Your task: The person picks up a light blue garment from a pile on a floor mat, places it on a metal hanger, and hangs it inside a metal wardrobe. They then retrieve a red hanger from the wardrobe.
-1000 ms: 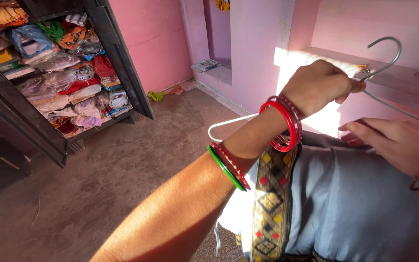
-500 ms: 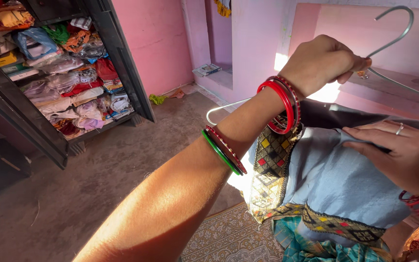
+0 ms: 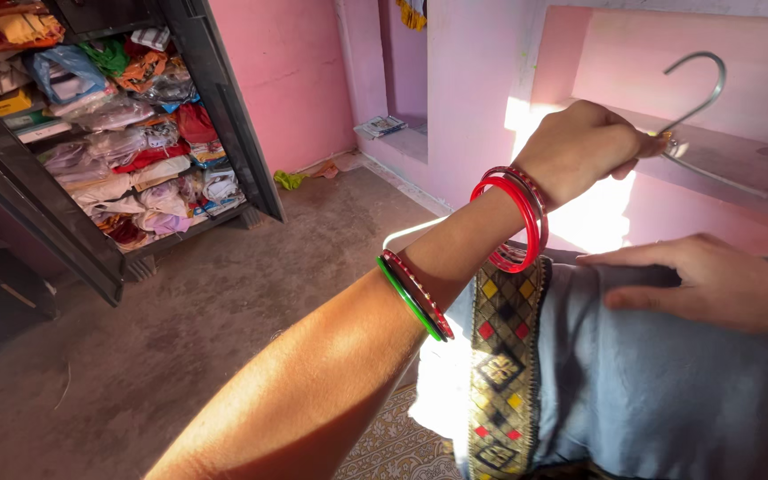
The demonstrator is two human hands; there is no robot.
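My left hand (image 3: 584, 142) is raised and closed around the neck of a metal wire hanger (image 3: 700, 89), just below its hook. Red and green bangles (image 3: 513, 218) ring that forearm. A grey-blue cloth (image 3: 651, 373) with a black and yellow patterned border (image 3: 498, 356) is draped over the hanger's lower wire and hangs down. My right hand (image 3: 708, 284) lies flat on top of the cloth with its fingers pointing left, pressing the fabric.
An open dark wardrobe (image 3: 215, 116) packed with folded clothes and plastic bags stands at the left. Pink walls and a pink ledge (image 3: 740, 156) lie behind the hanger. A patterned mat (image 3: 402, 444) covers part of the bare floor below.
The hanger and my left hand have dropped lower after being lifted. My right hand has slid up onto the top of the cloth, and the cloth's lower border has passed out of view.
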